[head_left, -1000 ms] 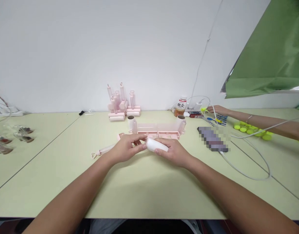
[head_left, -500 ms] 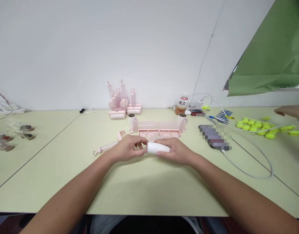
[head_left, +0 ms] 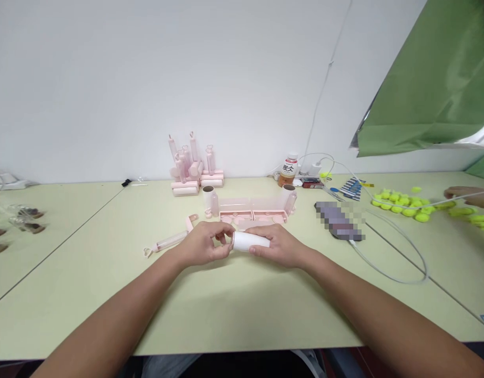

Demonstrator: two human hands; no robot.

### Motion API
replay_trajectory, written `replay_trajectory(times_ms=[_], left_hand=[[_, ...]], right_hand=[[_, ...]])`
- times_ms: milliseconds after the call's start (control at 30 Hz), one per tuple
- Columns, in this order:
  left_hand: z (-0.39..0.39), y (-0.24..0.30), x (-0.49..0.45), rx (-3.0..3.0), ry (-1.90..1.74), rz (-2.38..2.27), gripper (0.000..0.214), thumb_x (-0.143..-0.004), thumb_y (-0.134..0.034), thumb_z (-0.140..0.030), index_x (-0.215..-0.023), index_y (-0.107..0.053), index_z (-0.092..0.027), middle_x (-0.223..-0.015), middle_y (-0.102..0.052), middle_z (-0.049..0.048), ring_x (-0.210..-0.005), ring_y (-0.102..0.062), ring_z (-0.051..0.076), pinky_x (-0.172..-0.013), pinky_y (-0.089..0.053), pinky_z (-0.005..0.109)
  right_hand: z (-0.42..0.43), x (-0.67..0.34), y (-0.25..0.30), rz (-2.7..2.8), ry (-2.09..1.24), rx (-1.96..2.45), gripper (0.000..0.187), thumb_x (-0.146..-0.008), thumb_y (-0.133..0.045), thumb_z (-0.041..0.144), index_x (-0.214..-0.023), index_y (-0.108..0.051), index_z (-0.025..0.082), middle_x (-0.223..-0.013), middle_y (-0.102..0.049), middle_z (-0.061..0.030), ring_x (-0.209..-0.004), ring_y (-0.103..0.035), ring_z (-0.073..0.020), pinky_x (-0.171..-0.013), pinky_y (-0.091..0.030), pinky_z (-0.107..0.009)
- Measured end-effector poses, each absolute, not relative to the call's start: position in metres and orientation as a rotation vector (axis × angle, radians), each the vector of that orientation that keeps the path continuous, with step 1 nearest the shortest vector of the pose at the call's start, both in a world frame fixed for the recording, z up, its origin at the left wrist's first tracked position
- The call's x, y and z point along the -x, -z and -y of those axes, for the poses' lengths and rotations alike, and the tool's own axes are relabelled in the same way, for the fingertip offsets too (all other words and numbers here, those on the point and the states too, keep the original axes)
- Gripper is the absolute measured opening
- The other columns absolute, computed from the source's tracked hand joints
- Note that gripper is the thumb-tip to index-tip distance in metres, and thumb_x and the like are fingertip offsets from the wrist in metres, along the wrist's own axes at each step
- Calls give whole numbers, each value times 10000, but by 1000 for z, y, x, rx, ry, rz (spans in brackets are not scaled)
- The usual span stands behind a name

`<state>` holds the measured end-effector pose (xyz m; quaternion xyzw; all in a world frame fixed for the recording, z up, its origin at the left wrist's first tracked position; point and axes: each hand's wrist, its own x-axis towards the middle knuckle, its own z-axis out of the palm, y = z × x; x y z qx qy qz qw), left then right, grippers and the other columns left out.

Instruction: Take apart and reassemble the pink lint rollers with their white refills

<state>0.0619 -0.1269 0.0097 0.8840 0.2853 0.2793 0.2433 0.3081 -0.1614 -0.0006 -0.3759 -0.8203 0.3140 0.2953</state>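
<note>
My right hand (head_left: 283, 245) is wrapped round a white lint roller refill (head_left: 250, 242), which lies sideways just above the table. At the roll's left end, my left hand (head_left: 210, 242) is curled, its thumb and fingertips pinching the rim. Part of the roll is covered by my right fingers. Behind my hands are two open pink cases (head_left: 270, 216) with clear lids. A white roll (head_left: 207, 196) stands upright at their left end, and another white roll (head_left: 288, 194) at their right. Left of my left hand lies a pink roller handle (head_left: 168, 242).
Several pink lint rollers (head_left: 185, 170) stand grouped near the wall. A bottle (head_left: 288, 169), a blurred-out device (head_left: 339, 220) with a cable and several bright yellow pieces (head_left: 403, 202) are to the right. Another person's hand (head_left: 468, 195) reaches in there. Bagged items (head_left: 27, 219) lie far left.
The view has turned slightly right, so things appear further left. Both my hands keep their places on the roll, with only slight finger movement at its left end.
</note>
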Motion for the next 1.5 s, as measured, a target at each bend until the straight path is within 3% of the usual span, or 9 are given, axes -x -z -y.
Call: replay_trajectory(times_ms=[167, 367, 533, 633, 733, 967, 1200, 1300, 1500], left_hand=[[125, -4, -64, -2385, -928, -745, 327, -782, -541, -181, -1096, -632, -198, -923, -700, 36, -758, -631, 133, -751, -500, 273], [129, -1, -70, -2199, -1128, -760, 318, -810, -579, -246, -1124, -554, -199, -784, -618, -1, -665, -571, 113, -648, -478, 253], [150, -5, -81, -2475, -682, -812, 296, -790, -590, -275, -1082, -588, -225, -938, -674, 21, -730, -597, 142, -642, -457, 263], [156, -2, -90, -2745, -368, -820, 276, -776, -562, -250, -1044, -629, -240, -889, -667, 19, -749, -610, 181, -564, -394, 274], [154, 6, -98, -2957, -146, -728, 146, -781, -528, -214, -881, -634, -212, -822, -611, 36, -714, -589, 188, -542, -371, 294], [148, 22, -109, -3064, -143, -791, 219, -927, -399, -244, -1004, -598, -197, -894, -566, 61, -756, -545, 194, -623, -421, 312], [152, 30, -116, -2949, -245, -656, 323, -931, -449, -299, -1212, -572, -197, -1031, -561, 93, -940, -503, 239, -842, -428, 378], [150, 31, -115, -2957, -250, -659, 311, -935, -447, -285, -1204, -577, -198, -1043, -566, 91, -955, -493, 241, -845, -413, 378], [141, 29, -108, -2982, -361, -666, 403, -918, -503, -536, -1105, -607, -194, -1037, -598, 97, -968, -514, 257, -822, -411, 393]], right_hand=[[160, -308, 0, 2031, -835, 1147, 345, -857, -629, 457, -1052, -710, 183, -947, -710, -52, -813, -619, -203, -699, -440, -285], [153, -313, -5, 1721, -812, 1166, 434, -832, -602, 569, -946, -691, 159, -837, -677, -42, -735, -593, -192, -631, -431, -282], [149, -315, -6, 1411, -982, 1181, 457, -797, -598, 633, -844, -607, 178, -642, -559, 7, -473, -442, -114, -415, -335, -247], [148, -312, -4, 1351, -1091, 1146, 399, -793, -612, 580, -848, -589, 185, -648, -564, 6, -459, -441, -110, -384, -328, -244], [150, -308, -3, 1317, -1163, 1127, 329, -804, -599, 505, -885, -589, 187, -704, -603, -11, -477, -459, -111, -389, -343, -243], [155, -302, -6, 1302, -1180, 1153, 341, -797, -602, 507, -873, -583, 175, -650, -583, 3, -434, -433, -87, -369, -321, -222], [154, -302, -3, 1296, -1181, 1131, 378, -780, -622, 541, -874, -581, 177, -653, -583, 5, -438, -425, -83, -366, -317, -219], [153, -303, -2, 1289, -1186, 1131, 370, -785, -620, 543, -869, -576, 185, -659, -578, 4, -451, -433, -92, -370, -318, -224], [154, -303, -3, 1307, -1176, 1141, 380, -788, -618, 549, -873, -591, 180, -663, -582, -1, -454, -432, -92, -380, -319, -223]])
